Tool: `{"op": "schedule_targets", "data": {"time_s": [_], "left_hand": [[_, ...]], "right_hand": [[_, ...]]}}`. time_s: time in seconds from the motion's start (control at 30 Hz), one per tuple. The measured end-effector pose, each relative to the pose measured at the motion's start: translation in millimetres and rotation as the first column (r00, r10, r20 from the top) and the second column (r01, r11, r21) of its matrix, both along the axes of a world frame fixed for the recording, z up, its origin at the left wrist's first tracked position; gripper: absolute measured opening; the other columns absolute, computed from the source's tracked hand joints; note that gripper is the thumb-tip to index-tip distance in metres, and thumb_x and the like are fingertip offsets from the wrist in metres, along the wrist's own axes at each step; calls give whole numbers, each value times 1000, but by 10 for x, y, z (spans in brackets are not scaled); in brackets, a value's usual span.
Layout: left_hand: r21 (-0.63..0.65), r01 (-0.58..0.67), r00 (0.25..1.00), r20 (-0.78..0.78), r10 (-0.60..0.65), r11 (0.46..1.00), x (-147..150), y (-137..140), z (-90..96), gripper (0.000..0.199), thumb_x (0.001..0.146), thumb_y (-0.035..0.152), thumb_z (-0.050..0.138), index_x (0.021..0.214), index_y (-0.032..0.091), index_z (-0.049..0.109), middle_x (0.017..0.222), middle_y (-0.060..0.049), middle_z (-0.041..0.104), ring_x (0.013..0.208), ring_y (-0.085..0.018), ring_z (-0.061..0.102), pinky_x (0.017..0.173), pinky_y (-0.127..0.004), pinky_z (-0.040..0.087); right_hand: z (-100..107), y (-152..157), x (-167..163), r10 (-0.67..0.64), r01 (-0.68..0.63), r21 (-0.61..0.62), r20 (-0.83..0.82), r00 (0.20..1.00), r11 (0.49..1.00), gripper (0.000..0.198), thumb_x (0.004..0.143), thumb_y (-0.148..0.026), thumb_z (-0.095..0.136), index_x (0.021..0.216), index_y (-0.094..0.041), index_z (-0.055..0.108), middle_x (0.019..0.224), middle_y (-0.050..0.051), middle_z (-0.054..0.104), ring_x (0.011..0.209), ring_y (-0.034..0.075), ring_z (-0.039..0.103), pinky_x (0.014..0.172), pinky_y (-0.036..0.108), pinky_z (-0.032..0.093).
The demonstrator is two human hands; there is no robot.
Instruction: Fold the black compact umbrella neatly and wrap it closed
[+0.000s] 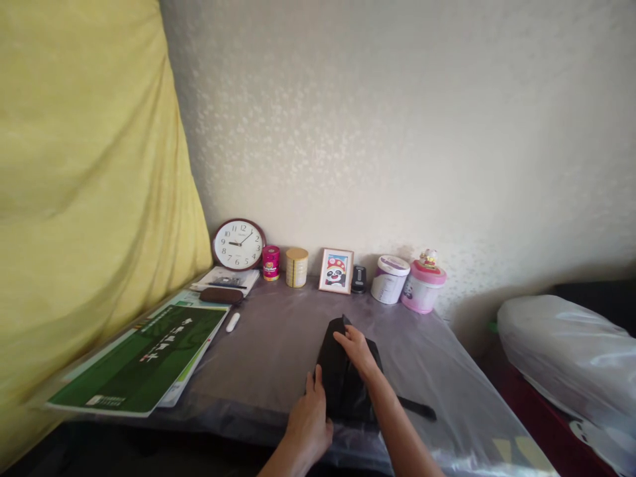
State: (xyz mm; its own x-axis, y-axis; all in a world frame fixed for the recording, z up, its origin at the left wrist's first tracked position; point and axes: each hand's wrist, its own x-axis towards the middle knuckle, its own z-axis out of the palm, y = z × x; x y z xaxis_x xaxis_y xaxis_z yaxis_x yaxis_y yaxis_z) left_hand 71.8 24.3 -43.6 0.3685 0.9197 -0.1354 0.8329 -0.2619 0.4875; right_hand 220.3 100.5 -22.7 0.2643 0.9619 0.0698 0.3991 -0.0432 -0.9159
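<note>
A black item that looks like a folded fabric pouch (342, 381) lies on the plastic-covered table near its front edge. One strap (417, 407) sticks out from it to the right. My left hand (311, 411) grips the pouch's left edge, fingers along its side and thumb near the lower corner. Across the upper part reaches my right hand (356, 348), its thumb and fingers closed on a fold near the top. A pointed flap stands up beside those fingers. The pouch's right side is partly hidden by my right forearm.
Along the wall stand a clock (239, 244), a pink can (271, 263), a yellow-lidded can (297, 268), a picture frame (336, 271) and two tubs (390, 281). Left are green books (144, 358), a brown case (221, 295) and a white stick-like object (232, 322).
</note>
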Motion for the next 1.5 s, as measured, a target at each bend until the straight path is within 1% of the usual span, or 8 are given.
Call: {"op": "schedule_targets", "data": {"time_s": [0.3,0.5,0.63,0.73,0.87,1.0,1.2,1.5], "left_hand": [[8,55,998,30,-55,998,-194,-33,37,75,72,18,51,138,4,18,142,-22,30,117,-30,49,95,-35,41],[190,23,999,-37,-16,982,-198,-98,164,57,75,24,52,130,17,38,140,-13,36,127,-28,37,104,-40,33],[175,204,979,-11,-206,963,-80,-20,226,77,64,17,57,136,17,29,149,-10,18,136,-30,19,111,-46,21],[87,222,974,-66,-217,971,-27,33,172,93,56,7,54,140,11,15,150,-12,6,138,-30,6,113,-47,15],[35,231,968,-108,-226,972,13,47,57,96,49,0,50,140,9,17,150,-14,5,138,-29,6,113,-45,16],[20,226,968,-115,-222,974,43,43,19,102,47,-3,48,140,10,9,149,-12,0,138,-29,4,113,-43,17],[-25,203,976,-74,-204,979,46,93,18,106,43,-2,48,140,10,6,149,-11,-3,138,-29,3,112,-41,18],[-49,176,982,-61,-179,983,65,102,26,104,44,-4,45,140,9,8,149,-11,-3,138,-26,1,113,-38,15]], "right_hand": [[-165,158,-82,-40,70,-112,244,969,991,35,73,-27,59,105,-13,58,82,7,68,83,21,64,70,29,47],[-77,112,-179,117,-86,-144,227,967,986,23,82,-32,48,96,-18,58,72,0,70,63,13,66,62,24,45],[10,18,-256,188,-166,-92,337,923,982,19,83,-29,45,83,-21,62,74,0,72,67,13,65,63,22,43],[29,-93,-283,219,-226,-35,433,875,973,21,84,-24,44,88,-24,65,76,-1,72,74,14,65,67,23,44],[-20,-235,-222,246,-356,95,557,793,930,24,87,-29,45,89,-27,69,84,0,71,90,18,60,80,27,43],[-115,-171,-76,282,-448,145,600,749,882,30,91,-30,40,87,-26,70,90,1,71,111,20,52,100,36,32],[-250,296,97,221,-363,89,654,724,927,31,91,-26,38,88,-25,69,102,1,69,118,20,47,106,45,19],[-258,632,311,-11,-45,66,672,740,997,34,92,-25,33,91,-19,67,100,7,69,99,18,59,91,29,37]]}}
